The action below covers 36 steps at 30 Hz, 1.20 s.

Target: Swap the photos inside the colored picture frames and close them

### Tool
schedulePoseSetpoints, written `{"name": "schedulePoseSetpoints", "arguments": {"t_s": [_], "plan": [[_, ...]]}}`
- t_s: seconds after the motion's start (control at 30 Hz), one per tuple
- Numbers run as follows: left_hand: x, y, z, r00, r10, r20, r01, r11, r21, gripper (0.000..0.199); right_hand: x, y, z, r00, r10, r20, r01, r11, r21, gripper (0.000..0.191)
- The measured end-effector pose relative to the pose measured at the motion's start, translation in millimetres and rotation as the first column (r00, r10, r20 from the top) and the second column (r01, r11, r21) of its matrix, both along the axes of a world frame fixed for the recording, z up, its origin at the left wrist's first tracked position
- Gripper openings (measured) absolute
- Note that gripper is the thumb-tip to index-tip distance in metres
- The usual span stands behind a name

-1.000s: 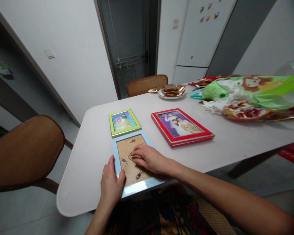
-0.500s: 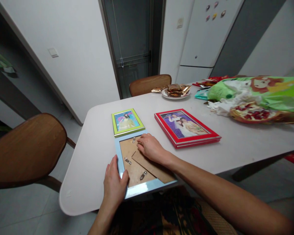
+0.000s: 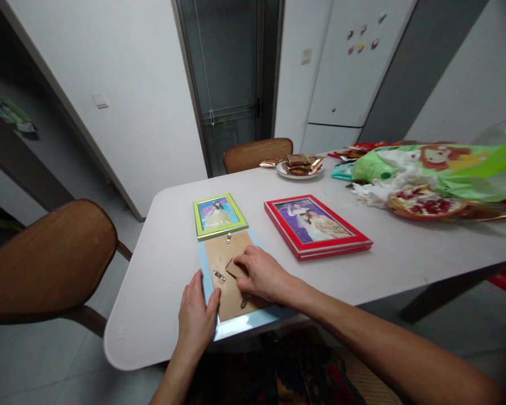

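A light blue picture frame (image 3: pixel 244 323) lies face down at the table's front edge, its brown backing board (image 3: pixel 223 253) showing with several small metal clips. My left hand (image 3: pixel 197 309) rests on the frame's left side, thumb and fingers apart. Over the middle of the board, my right hand (image 3: pixel 263 273) pinches the brown stand flap (image 3: pixel 235 268) between thumb and fingers; the hand hides much of the flap. A green picture frame (image 3: pixel 220 216) touches the far end of the blue one. To the right lie stacked red picture frames (image 3: pixel 316 228).
On the white table (image 3: pixel 152 253) are a plate of wrapped snacks (image 3: pixel 299 167), a green bag (image 3: pixel 447 163) and an opened pomegranate (image 3: pixel 425 201). Wooden chairs stand at the left (image 3: pixel 54 259) and behind the table (image 3: pixel 257 153).
My right hand has moved from the board's far right part towards its middle and closed on the flap. The left hand stays on the frame. The view has tilted slightly upward.
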<state>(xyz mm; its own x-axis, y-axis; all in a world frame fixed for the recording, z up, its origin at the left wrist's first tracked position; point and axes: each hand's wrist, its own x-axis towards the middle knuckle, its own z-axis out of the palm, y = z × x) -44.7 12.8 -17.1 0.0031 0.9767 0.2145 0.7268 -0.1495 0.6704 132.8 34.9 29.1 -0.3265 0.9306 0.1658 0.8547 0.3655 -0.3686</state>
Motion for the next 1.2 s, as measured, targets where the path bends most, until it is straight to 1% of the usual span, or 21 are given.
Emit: {"name": "schedulePoseSetpoints", "arguments": {"t_s": [0.07,0.13,0.2,0.27,0.3,0.37,0.43,0.5,0.57,0.63,0.7,0.73,0.8,0.87,0.9,0.93,1.0,1.07,1.1,1.13,1.2], "plan": [[1.2,0.8,5.5,0.992,-0.004,0.127,0.005,1.000,-0.007,0.046,-4.6,-1.7,10.8,1.000,-0.001,0.013,0.000,1.000,0.031,0.022],[1.5,1.2,15.6,0.941,-0.018,0.337,0.037,0.998,-0.051,0.041,-13.6,-5.7,20.8,1.000,0.005,0.000,-0.005,0.998,0.064,0.024],[-2.2,1.2,28.3,0.819,0.006,0.574,0.092,0.986,-0.142,0.035,-23.7,-9.4,27.6,0.998,0.044,-0.046,-0.039,0.995,0.097,0.026],[-12.8,0.7,40.1,0.674,0.082,0.734,0.137,0.963,-0.233,0.031,-29.4,-10.5,30.1,0.990,0.091,-0.111,-0.077,0.989,0.124,0.030],[-21.3,0.3,44.5,0.620,0.129,0.774,0.134,0.954,-0.266,0.030,-28.9,-9.7,29.4,0.986,0.098,-0.135,-0.080,0.988,0.129,0.032],[-43.8,-1.4,49.0,0.574,0.223,0.788,0.075,0.944,-0.322,0.029,-20.2,-6.4,24.0,0.989,0.038,-0.140,-0.021,0.992,0.123,0.033],[-70.1,-4.3,47.5,0.579,0.316,0.751,-0.009,0.924,-0.382,0.029,-4.0,-2.4,14.3,0.992,-0.102,-0.077,0.109,0.990,0.093,0.033],[-94.3,-7.5,41.6,0.599,0.378,0.706,-0.059,0.900,-0.431,0.027,13.9,0.6,2.4,0.970,-0.241,0.028,0.239,0.970,0.047,0.036],[-112.1,-9.7,33.5,0.624,0.413,0.663,-0.087,0.880,-0.466,0.025,27.7,2.5,-9.1,0.942,-0.314,0.121,0.316,0.949,0.002,0.042],[-122.9,-9.3,25.3,0.666,0.424,0.614,-0.114,0.871,-0.478,0.024,35.2,4.2,-17.9,0.929,-0.333,0.160,0.342,0.939,-0.032,0.046],[-128.3,-6.5,18.7,0.746,0.402,0.531,-0.166,0.885,-0.436,0.032,37.9,6.7,-22.6,0.928,-0.341,0.149,0.352,0.934,-0.055,0.045],[-129.6,-4.7,16.2,0.799,0.383,0.464,-0.208,0.900,-0.384,0.039,38.6,8.2,-23.2,0.929,-0.346,0.128,0.356,0.933,-0.062,0.045],[-128.7,-2.2,13.5,0.898,0.355,0.258,-0.302,0.926,-0.225,0.051,40.0,10.9,-20.8,0.929,-0.369,0.038,0.371,0.926,-0.069,0.047],[-120.6,-2.7,14.0,0.942,0.333,0.039,-0.332,0.942,-0.047,0.054,42.6,12.0,-14.3,0.896,-0.417,-0.153,0.395,0.906,-0.152,0.051],[-112.8,-4.5,15.3,0.951,0.308,-0.030,-0.307,0.951,0.023,0.052,44.1,11.6,-9.9,0.848,-0.446,-0.286,0.384,0.890,-0.247,0.053],[-101.9,-7.1,17.5,0.962,0.264,-0.063,-0.260,0.963,0.071,0.050,45.5,10.6,-5.3,0.768,-0.478,-0.427,0.337,0.868,-0.366,0.057],[-71.4,-14.0,23.6,0.989,0.140,-0.040,-0.134,0.984,0.118,0.044,46.8,7.4,3.6,0.534,-0.536,-0.653,0.140,0.818,-0.558,0.065],[-32.1,-21.5,31.3,1.000,0.004,-0.005,-0.003,0.989,0.145,0.042,45.5,3.6,10.8,0.322,-0.562,-0.762,-0.044,0.795,-0.605,0.073],[-11.2,-24.7,35.1,0.998,-0.068,0.001,0.066,0.982,0.175,0.043,43.9,1.8,13.6,0.259,-0.561,-0.786,-0.093,0.796,-0.598,0.077],[9.1,-27.4,38.6,0.989,-0.145,-0.002,0.143,0.967,0.210,0.045,41.9,0.2,15.8,0.224,-0.552,-0.803,-0.119,0.802,-0.585,0.079],[44.0,-30.8,44.1,0.953,-0.301,-0.026,0.298,0.919,0.259,0.061,37.7,-2.0,18.9,0.221,-0.523,-0.823,-0.140,0.819,-0.557,0.082]]}}
